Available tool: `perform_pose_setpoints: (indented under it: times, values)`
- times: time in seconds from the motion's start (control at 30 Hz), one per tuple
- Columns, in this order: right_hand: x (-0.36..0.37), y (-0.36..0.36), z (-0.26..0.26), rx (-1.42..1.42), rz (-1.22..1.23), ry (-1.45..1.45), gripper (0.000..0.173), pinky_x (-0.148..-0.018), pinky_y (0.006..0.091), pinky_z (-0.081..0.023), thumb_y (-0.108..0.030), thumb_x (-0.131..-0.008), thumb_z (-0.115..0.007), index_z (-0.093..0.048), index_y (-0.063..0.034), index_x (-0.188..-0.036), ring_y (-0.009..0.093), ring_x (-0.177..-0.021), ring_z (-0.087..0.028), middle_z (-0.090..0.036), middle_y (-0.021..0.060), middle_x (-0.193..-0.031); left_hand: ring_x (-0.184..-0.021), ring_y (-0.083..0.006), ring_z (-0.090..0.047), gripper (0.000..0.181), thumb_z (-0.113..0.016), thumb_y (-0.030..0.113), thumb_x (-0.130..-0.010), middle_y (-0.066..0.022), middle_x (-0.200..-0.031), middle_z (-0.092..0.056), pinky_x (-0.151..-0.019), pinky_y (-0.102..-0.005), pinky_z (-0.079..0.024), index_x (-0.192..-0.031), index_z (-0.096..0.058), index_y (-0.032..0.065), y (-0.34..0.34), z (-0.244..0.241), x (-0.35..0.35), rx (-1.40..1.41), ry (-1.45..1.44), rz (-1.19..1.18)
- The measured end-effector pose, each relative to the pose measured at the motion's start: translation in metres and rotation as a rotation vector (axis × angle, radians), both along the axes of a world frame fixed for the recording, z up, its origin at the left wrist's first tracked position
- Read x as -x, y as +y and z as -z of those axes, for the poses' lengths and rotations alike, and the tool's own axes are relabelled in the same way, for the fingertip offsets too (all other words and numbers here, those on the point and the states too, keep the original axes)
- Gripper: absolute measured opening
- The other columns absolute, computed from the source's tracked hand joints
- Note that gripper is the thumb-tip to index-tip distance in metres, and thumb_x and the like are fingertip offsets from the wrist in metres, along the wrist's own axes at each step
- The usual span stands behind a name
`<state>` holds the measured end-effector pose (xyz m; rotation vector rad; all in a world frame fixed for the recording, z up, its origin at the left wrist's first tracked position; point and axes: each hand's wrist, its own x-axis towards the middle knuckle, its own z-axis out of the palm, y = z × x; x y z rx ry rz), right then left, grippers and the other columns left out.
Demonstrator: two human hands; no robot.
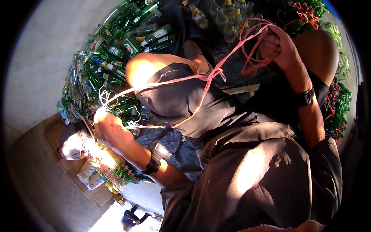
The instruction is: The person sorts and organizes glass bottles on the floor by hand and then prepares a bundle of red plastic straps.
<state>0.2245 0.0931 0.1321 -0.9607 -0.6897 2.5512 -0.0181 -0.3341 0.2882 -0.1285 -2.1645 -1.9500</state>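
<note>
Pink plastic twine [222, 61] stretches between my two hands across my lap, its strands twisted together and knotted near the middle. My left hand [111, 126] grips the frayed, pale ends in bright sunlight, with loose fibres sticking out around the fist. Higher up at the right, my right hand [274, 46] is closed around the other end, where several loops hang below the fingers. Beneath the twine are my bent knee and dark shorts [185, 98]. Each wrist wears a black band.
A large heap of green and clear glass bottles [116, 55] lies at the left. Clear bottles [232, 17] stand ahead. Bundles of green bottles [337, 107] tied with red twine are at the right. Lower left are a person in a cap [76, 140] and cardboard boxes [78, 177].
</note>
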Motion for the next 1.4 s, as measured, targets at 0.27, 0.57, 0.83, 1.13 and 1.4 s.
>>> perform_pose_setpoints:
  times: [0.27, 0.57, 0.83, 1.13, 1.4]
  values:
    - [-0.004, 0.012, 0.006, 0.079, 0.208, -0.007, 0.018, -0.040, 0.0218, -0.020, -0.019, -0.108, -0.055, -0.059, -0.0088, -0.094, 0.003, -0.044, -0.029, -0.039, -0.0104, -0.058, -0.049, -0.0045, -0.025, 0.026, -0.058, 0.008, -0.092, 0.0057, -0.062, -0.035, -0.044, -0.0243, -0.020, -0.069, -0.046, 0.0096, -0.022, -0.008, 0.018, 0.025, -0.003, -0.036]
    - [-0.008, 0.019, 0.011, 0.063, 0.282, -0.045, 0.019, -0.041, 0.0222, -0.020, -0.017, -0.108, -0.056, -0.057, -0.0101, -0.090, 0.003, -0.047, -0.028, -0.036, -0.0092, -0.061, -0.049, -0.0024, -0.025, 0.029, -0.060, 0.007, -0.094, 0.0066, -0.061, -0.032, -0.044, -0.0233, -0.017, -0.069, -0.045, 0.0109, -0.020, -0.027, 0.029, 0.055, 0.108, -0.074]
    - [-0.014, 0.027, 0.020, 0.010, 0.282, -0.053, 0.022, -0.044, 0.0236, -0.022, -0.021, -0.111, -0.054, -0.056, -0.0110, -0.091, 0.005, -0.047, -0.028, -0.038, -0.0087, -0.063, -0.049, -0.0019, -0.024, 0.027, -0.063, 0.009, -0.093, 0.0068, -0.062, -0.034, -0.043, -0.0225, -0.019, -0.070, -0.048, 0.0099, -0.029, -0.024, 0.042, 0.008, 0.090, -0.158]
    - [-0.018, 0.030, 0.018, -0.005, 0.252, -0.010, 0.018, -0.044, 0.0227, -0.022, -0.021, -0.110, -0.056, -0.062, -0.0058, -0.103, 0.005, -0.048, -0.029, -0.037, -0.0080, -0.061, -0.050, -0.0030, -0.030, 0.012, -0.065, 0.011, -0.092, 0.0063, -0.064, -0.037, -0.045, -0.0218, -0.024, -0.086, -0.067, 0.0009, -0.025, -0.022, 0.041, 0.075, 0.108, -0.177]
    - [-0.021, 0.028, 0.008, -0.043, 0.155, 0.064, 0.022, -0.042, 0.0221, -0.020, -0.024, -0.109, -0.059, -0.065, -0.0041, -0.103, 0.004, -0.046, -0.027, -0.036, -0.0096, -0.058, -0.051, -0.0015, -0.029, 0.013, -0.062, 0.005, -0.097, 0.0075, -0.064, -0.037, -0.045, -0.0209, -0.022, -0.099, -0.071, -0.0036, -0.013, -0.049, 0.037, 0.141, 0.203, -0.035]
